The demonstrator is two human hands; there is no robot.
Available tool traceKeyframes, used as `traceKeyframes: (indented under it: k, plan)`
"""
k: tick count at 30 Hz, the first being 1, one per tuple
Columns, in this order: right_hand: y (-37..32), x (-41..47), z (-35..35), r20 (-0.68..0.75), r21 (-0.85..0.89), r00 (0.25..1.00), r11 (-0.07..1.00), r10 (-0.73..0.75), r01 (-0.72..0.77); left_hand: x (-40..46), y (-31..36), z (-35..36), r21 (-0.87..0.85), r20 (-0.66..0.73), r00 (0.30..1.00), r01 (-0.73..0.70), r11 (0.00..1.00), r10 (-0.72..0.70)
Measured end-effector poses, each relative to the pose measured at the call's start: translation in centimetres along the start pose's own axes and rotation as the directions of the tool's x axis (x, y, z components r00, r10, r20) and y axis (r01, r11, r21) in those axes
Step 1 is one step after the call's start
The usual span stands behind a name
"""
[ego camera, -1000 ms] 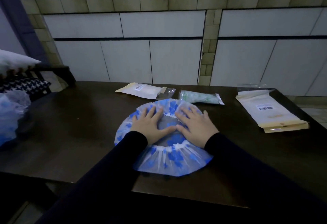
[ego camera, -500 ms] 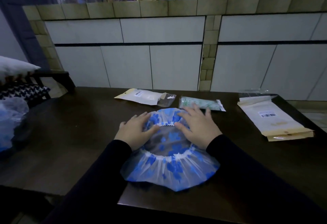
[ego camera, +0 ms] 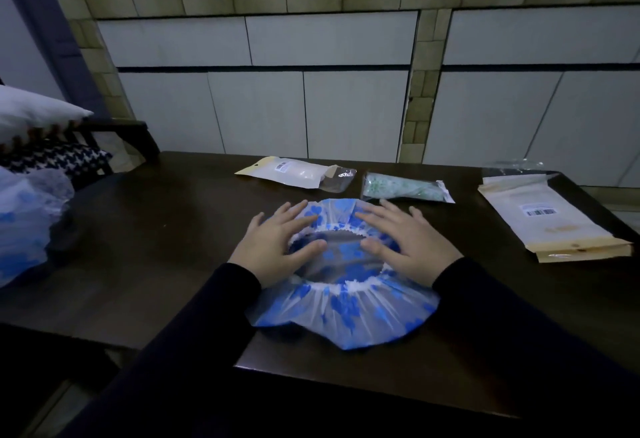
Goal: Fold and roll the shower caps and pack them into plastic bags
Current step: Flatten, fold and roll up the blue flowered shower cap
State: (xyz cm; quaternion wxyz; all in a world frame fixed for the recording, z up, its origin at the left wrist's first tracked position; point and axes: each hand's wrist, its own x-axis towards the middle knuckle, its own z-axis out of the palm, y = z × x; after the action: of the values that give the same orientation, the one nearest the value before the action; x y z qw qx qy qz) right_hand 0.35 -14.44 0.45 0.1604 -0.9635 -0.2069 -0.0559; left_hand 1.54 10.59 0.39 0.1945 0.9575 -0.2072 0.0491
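A clear shower cap (ego camera: 346,313) printed with blue hearts lies spread flat on the dark table (ego camera: 166,229), its gathered elastic ring facing up. My left hand (ego camera: 273,247) rests palm down on the cap's left side, fingers apart. My right hand (ego camera: 412,247) presses flat on the right side, fingers spread too. Neither hand grips anything. Beyond the cap lie a white plastic pouch (ego camera: 294,171) and a bag holding a rolled green cap (ego camera: 405,188).
A stack of flat pouches (ego camera: 550,223) sits at the table's right edge. More blue shower caps (ego camera: 24,219) are heaped at the left, beside a chair with cushions (ego camera: 38,115). A tiled wall stands behind the table.
Both hands have slid apart from the cap's middle toward its left and right sides, flattening it. The cap now lies a little nearer the front edge.
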Motion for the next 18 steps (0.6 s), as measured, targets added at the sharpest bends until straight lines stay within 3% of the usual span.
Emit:
traceKeyframes:
  k: [2, 6, 9, 12, 15, 18]
  plan:
    - [-0.6, -1.6, 0.0, 0.053, -0.014, 0.998, 1.0, -0.017, 0.017, -1.3, 1.2, 0.0, 0.006, 0.004, 0.999, -0.05, 0.999, 0.05]
    - [-1.0, -3.0, 0.4, 0.371, -0.103, 0.928, 0.995, 0.046, -0.008, -3.2, 2.2, 1.2, 0.137, 0.297, 0.954, -0.09, 0.986, 0.045]
    - [-0.8, -3.0, 0.2, 0.393, -0.095, 0.918, 0.995, 0.05, -0.013, -2.9, 1.2, 1.1, 0.161, 0.375, 0.927, -0.079, 0.984, 0.013]
    - [-0.3, -4.1, -0.1, 0.309, 0.075, 0.951, 0.997, -0.018, -0.005, -3.4, 0.0, 0.2, -0.046, 0.344, 0.935, -0.071, 0.996, 0.083]
    - [0.1, -5.8, -0.9, 0.198, 0.312, 0.974, 0.949, -0.113, 0.046, -4.9, -1.6, -0.5, -0.336, 0.182, 0.973, -0.073, 0.939, 0.141]
    - [0.6, -6.9, -1.0, 0.141, 0.391, 0.978, 0.916, -0.154, 0.088, -5.7, -3.0, -0.9, -0.35, 0.058, 0.989, -0.108, 0.931, 0.136]
